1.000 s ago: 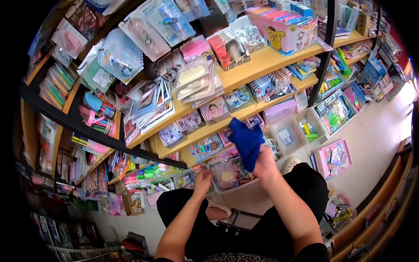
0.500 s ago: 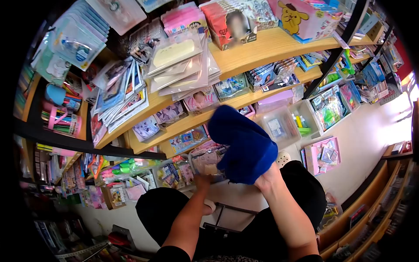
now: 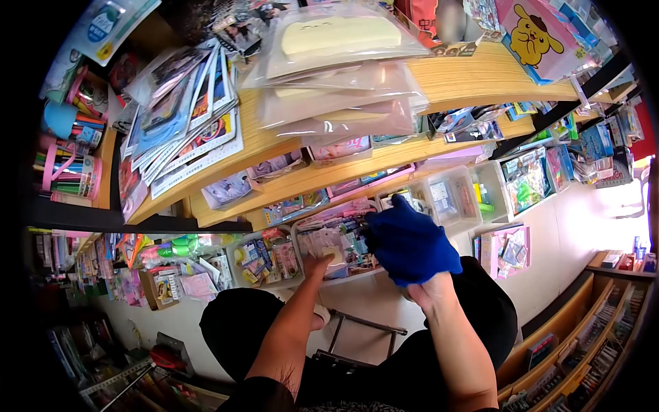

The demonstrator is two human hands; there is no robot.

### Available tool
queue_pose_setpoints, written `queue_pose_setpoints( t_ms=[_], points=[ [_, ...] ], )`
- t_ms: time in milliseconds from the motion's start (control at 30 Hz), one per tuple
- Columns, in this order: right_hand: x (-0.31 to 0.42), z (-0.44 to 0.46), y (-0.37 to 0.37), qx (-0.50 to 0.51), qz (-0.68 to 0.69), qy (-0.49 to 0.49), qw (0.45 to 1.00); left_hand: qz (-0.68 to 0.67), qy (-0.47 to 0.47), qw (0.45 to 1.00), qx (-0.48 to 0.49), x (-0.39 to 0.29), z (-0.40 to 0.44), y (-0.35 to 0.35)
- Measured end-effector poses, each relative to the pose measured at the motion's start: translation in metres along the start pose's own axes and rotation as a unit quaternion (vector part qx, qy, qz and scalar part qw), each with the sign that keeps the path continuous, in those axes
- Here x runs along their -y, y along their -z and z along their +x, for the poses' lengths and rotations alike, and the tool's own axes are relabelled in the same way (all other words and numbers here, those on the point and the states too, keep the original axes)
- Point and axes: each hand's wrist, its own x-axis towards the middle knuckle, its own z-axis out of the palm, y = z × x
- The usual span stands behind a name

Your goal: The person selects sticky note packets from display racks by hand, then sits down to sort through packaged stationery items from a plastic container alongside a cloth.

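A dark blue cloth (image 3: pixel 415 244) is bunched in my right hand (image 3: pixel 431 288) and covers most of its fingers. My left hand (image 3: pixel 318 264) reaches to the front edge of a clear plastic bin (image 3: pixel 299 255) full of small packaged items. Its fingertips are by a pale flat packet (image 3: pixel 334 256) in that bin; whether they grip it is hard to tell. The cloth hangs just right of this bin, in front of the lower shelf (image 3: pixel 274 193).
Above, a wooden shelf (image 3: pixel 480 75) bears stacked clear packets (image 3: pixel 343 75) and cards (image 3: pixel 185 117). More clear bins (image 3: pixel 449 199) stand in a row on the floor. A pink box (image 3: pixel 504 250) is at right; a folding stool (image 3: pixel 364 329) stands between my legs.
The view has come closer to the shelf. My right hand has moved slightly right with the cloth, now more bunched. My left hand has reached forward to the bin.
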Motion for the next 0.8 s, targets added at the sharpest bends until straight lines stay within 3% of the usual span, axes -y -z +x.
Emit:
queue_pose_setpoints(
  t_ms=[100, 200, 267, 300, 333, 367, 400, 467, 533, 567, 667, 700, 767, 800],
  points=[
    [-0.001, 0.006, 0.005, 0.066, 0.002, -0.024, 0.998, -0.147, -0.065, 0.987, 0.014, -0.013, -0.014, 0.005],
    [-0.008, -0.008, 0.001, 0.02, 0.033, -0.013, 0.999, -0.421, -0.001, 0.9, 0.111, -0.02, -0.015, 0.013],
    [-0.017, -0.006, 0.006, 0.014, 0.029, 0.006, 0.999, -0.484, 0.041, 0.858, 0.168, -0.026, -0.022, 0.022],
    [-0.023, -0.003, 0.009, 0.04, 0.237, -0.058, 0.969, -0.512, 0.06, 0.834, 0.197, -0.033, -0.028, 0.027],
    [-0.032, 0.003, 0.015, 0.065, 0.432, -0.124, 0.891, -0.524, 0.036, 0.827, 0.202, -0.044, -0.04, 0.032],
    [-0.042, 0.011, 0.021, 0.089, 0.605, -0.188, 0.769, -0.534, 0.011, 0.82, 0.206, -0.061, -0.06, 0.038],
    [-0.051, 0.017, 0.026, 0.108, 0.746, -0.246, 0.609, -0.544, -0.014, 0.812, 0.211, -0.076, -0.079, 0.044],
    [-0.06, 0.006, 0.022, 0.114, 0.9, -0.336, 0.254, -0.537, -0.062, 0.813, 0.216, -0.098, -0.111, 0.055],
    [-0.064, -0.023, 0.008, 0.051, 0.895, -0.428, -0.116, -0.523, -0.124, 0.818, 0.206, -0.122, -0.151, 0.059],
    [-0.072, -0.03, 0.01, -0.03, 0.792, -0.467, -0.392, -0.472, -0.163, 0.849, 0.176, -0.135, -0.177, 0.061],
    [-0.078, -0.039, 0.005, -0.054, 0.584, -0.457, -0.669, -0.502, -0.156, 0.811, 0.255, -0.139, -0.19, 0.052],
    [-0.062, -0.044, -0.003, -0.045, 0.627, -0.463, -0.624, -0.484, -0.162, 0.823, 0.249, -0.14, -0.194, 0.051],
    [-0.053, -0.045, 0.003, -0.038, 0.651, -0.472, -0.593, -0.443, -0.193, 0.838, 0.253, -0.146, -0.2, 0.047],
    [-0.056, -0.043, 0.013, -0.042, 0.633, -0.478, -0.608, -0.421, -0.206, 0.846, 0.255, -0.149, -0.206, 0.046]
  ],
)
